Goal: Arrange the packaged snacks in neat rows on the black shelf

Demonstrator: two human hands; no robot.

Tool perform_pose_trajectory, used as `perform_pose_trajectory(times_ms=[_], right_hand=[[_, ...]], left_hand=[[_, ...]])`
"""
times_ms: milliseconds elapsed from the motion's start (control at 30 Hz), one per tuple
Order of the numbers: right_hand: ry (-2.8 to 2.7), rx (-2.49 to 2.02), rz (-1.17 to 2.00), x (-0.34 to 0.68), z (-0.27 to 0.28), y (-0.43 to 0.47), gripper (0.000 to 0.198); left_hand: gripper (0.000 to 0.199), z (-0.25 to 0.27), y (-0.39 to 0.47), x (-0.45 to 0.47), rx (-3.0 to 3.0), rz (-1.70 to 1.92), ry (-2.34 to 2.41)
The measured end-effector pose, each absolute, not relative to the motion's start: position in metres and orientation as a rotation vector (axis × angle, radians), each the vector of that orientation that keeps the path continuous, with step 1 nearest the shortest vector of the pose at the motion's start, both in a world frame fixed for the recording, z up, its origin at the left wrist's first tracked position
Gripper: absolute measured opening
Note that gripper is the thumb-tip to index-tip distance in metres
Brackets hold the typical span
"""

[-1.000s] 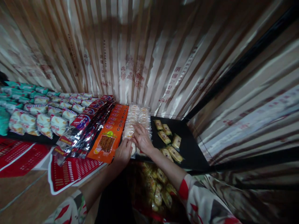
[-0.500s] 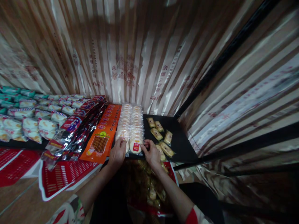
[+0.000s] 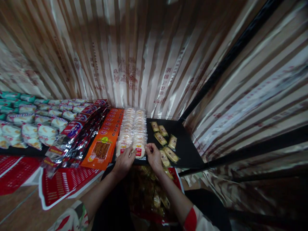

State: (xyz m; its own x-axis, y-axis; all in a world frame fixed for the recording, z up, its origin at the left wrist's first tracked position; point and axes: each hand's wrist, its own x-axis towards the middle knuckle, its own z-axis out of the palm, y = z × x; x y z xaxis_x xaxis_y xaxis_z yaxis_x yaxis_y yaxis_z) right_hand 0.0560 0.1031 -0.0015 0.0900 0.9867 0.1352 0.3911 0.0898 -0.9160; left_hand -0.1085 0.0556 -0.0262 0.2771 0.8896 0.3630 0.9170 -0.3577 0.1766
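Two rows of round white rice crackers in clear wrappers (image 3: 130, 125) stand packed on a black shelf (image 3: 186, 147). My left hand (image 3: 124, 162) has its fingertips pinched at the left edge of the front cracker packet (image 3: 139, 151) of the right row. At that packet's right edge, my right hand (image 3: 154, 158) pinches with thumb and forefinger. The packet's red label faces me. Small yellow wrapped snacks (image 3: 160, 139) lie loosely scattered to the right of my right hand.
Left of the crackers lie an orange snack bag (image 3: 102, 150), dark red packets (image 3: 74, 128) and white snack packets (image 3: 48, 133). Below the shelf is a red basket (image 3: 176, 179) holding more yellow packets. Slanted black posts (image 3: 216, 75) and a pleated curtain (image 3: 130, 48) enclose the shelf.
My left hand has moved right, from the left row's front packet to the right row's. That left front packet's red label now shows. My right hand stays near the same edge.
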Motion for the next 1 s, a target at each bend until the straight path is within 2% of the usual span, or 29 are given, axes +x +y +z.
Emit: perform_pose_trajectory(times_ms=[200,333,667,1000], right_hand=[[-1.424,-1.451,0.854,0.062,-0.002,0.112,0.030],[-1.468,-1.453,0.801,0.061,-0.004,0.121,0.027],[-1.232,-1.354,1.100,0.060,-0.001,0.126,0.033],[-1.136,-1.252,1.255,0.056,0.014,0.140,0.025]], left_hand=[[0.032,-0.029,0.056,-0.109,-2.478,-0.676,-1.633],[0.031,-0.030,0.054,-0.110,-2.489,-0.670,-1.547],[0.032,-0.041,0.057,-0.107,-2.427,-0.661,-1.518],[0.029,-0.044,0.059,-0.111,-2.431,-0.808,-1.483]])
